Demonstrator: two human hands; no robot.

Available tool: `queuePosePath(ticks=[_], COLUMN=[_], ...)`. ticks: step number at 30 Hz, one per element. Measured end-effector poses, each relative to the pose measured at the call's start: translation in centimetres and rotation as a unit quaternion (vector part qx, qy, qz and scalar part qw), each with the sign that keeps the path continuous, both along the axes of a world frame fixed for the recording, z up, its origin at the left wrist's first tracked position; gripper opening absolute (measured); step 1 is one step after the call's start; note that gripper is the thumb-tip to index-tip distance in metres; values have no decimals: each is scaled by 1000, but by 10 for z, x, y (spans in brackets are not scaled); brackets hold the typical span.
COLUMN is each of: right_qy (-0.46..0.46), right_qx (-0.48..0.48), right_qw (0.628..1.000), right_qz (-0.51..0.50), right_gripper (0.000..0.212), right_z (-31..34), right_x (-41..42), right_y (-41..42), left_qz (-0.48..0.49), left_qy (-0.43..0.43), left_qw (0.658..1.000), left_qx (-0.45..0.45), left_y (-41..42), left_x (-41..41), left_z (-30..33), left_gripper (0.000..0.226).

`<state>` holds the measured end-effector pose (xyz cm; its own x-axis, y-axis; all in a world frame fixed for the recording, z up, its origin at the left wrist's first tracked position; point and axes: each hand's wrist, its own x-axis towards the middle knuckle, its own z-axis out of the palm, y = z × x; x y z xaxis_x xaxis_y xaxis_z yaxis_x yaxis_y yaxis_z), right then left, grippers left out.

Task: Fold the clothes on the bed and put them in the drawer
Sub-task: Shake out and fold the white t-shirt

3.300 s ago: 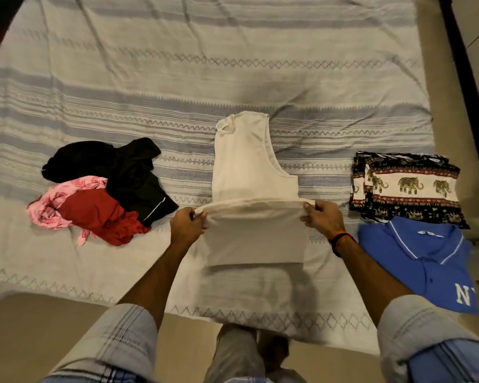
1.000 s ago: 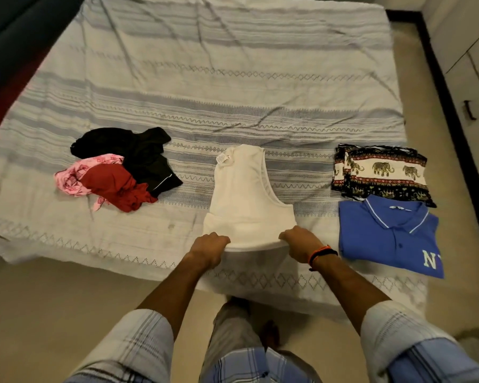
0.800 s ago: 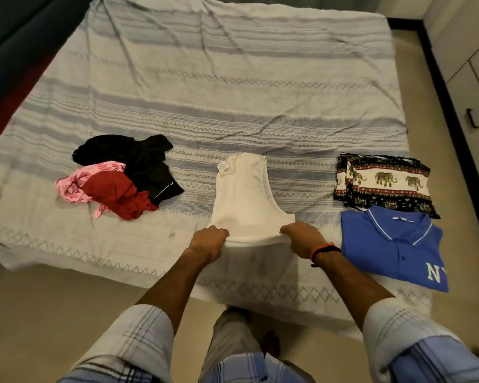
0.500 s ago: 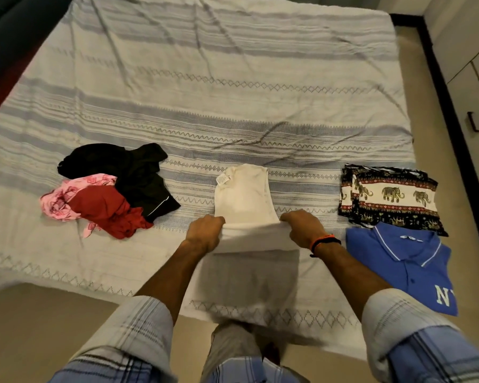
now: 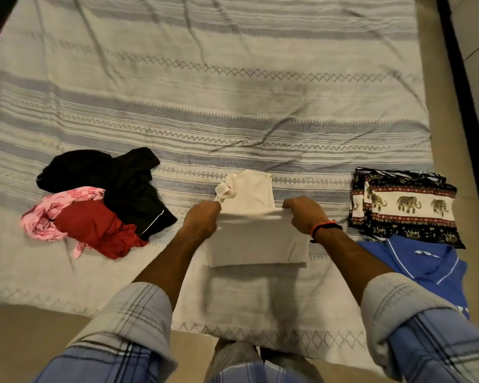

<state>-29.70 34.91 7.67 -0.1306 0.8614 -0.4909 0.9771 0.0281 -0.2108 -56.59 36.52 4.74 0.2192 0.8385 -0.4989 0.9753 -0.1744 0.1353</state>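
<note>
Vest [image 5: 249, 194]: cream, centre of frame on the bed [image 5: 233, 87] — lower part lifted, label at its upper left.
Left hand [image 5: 202, 219]: curled round the vest's left fold edge.
Right hand [image 5: 304, 214]: gripping the right fold edge — orange band at wrist.
Left of frame: black top [image 5: 114, 178], pink cloth [image 5: 44, 217], red cloth [image 5: 94, 228], heaped.
Right of frame: elephant print [image 5: 407, 205] folded, blue polo [image 5: 423, 261] just below it.

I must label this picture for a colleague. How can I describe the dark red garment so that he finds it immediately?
Start from the striped bed cover and look to the pile of unfolded clothes at its left. The dark red garment lies crumpled at the pile's near edge, beside the pink cloth and the black garment.
</note>
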Motion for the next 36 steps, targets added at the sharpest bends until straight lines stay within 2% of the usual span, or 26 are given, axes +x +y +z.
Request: queuePosePath(ticks=[6,8,11,13,18,23,28,31,33,36], right_qy=[1,-3,-14,-15,-3,26,63,77,103,136], right_qx=[-11,46,147,122,-55,-112,-101,-84,-82,-76], right_qw=[1000,999,989,992,998,993,974,948,929,902], right_qz=[15,15,-4,16,21,-29,-191,-297,-347,-403], right_gripper=[36,39,48,50,39,38,53,75,78,83], right_z=[-19,-23,-29,-36,-66,-91,-125,-153,-167,-183], right_x=[6,6,4,2,2,5,16,21,21,20], right_y=[59,80,107,109,86,60,42,33,27,21], left_qz=[18,40,55,56,38,104,309,446,505,554], left_qy=[-16,-20,7,26,7,-46,-113,-156,-194,-242], left_qw=[1000,998,994,994,999,989,940,875,833,790], left_qx=[10,47,98,89,-21,-93,-95,-105,-119,-104], left_y=[59,80,107,109,86,49,25,16,9,2], left_x=[4,4,1,-1,-1,5,11,7,2,-3], left_z=[-8,-10,-18,-24,-57,-86,-115,-138,-153,-174], left_gripper=[31,35,54,56,55,50,71,87,96,86])
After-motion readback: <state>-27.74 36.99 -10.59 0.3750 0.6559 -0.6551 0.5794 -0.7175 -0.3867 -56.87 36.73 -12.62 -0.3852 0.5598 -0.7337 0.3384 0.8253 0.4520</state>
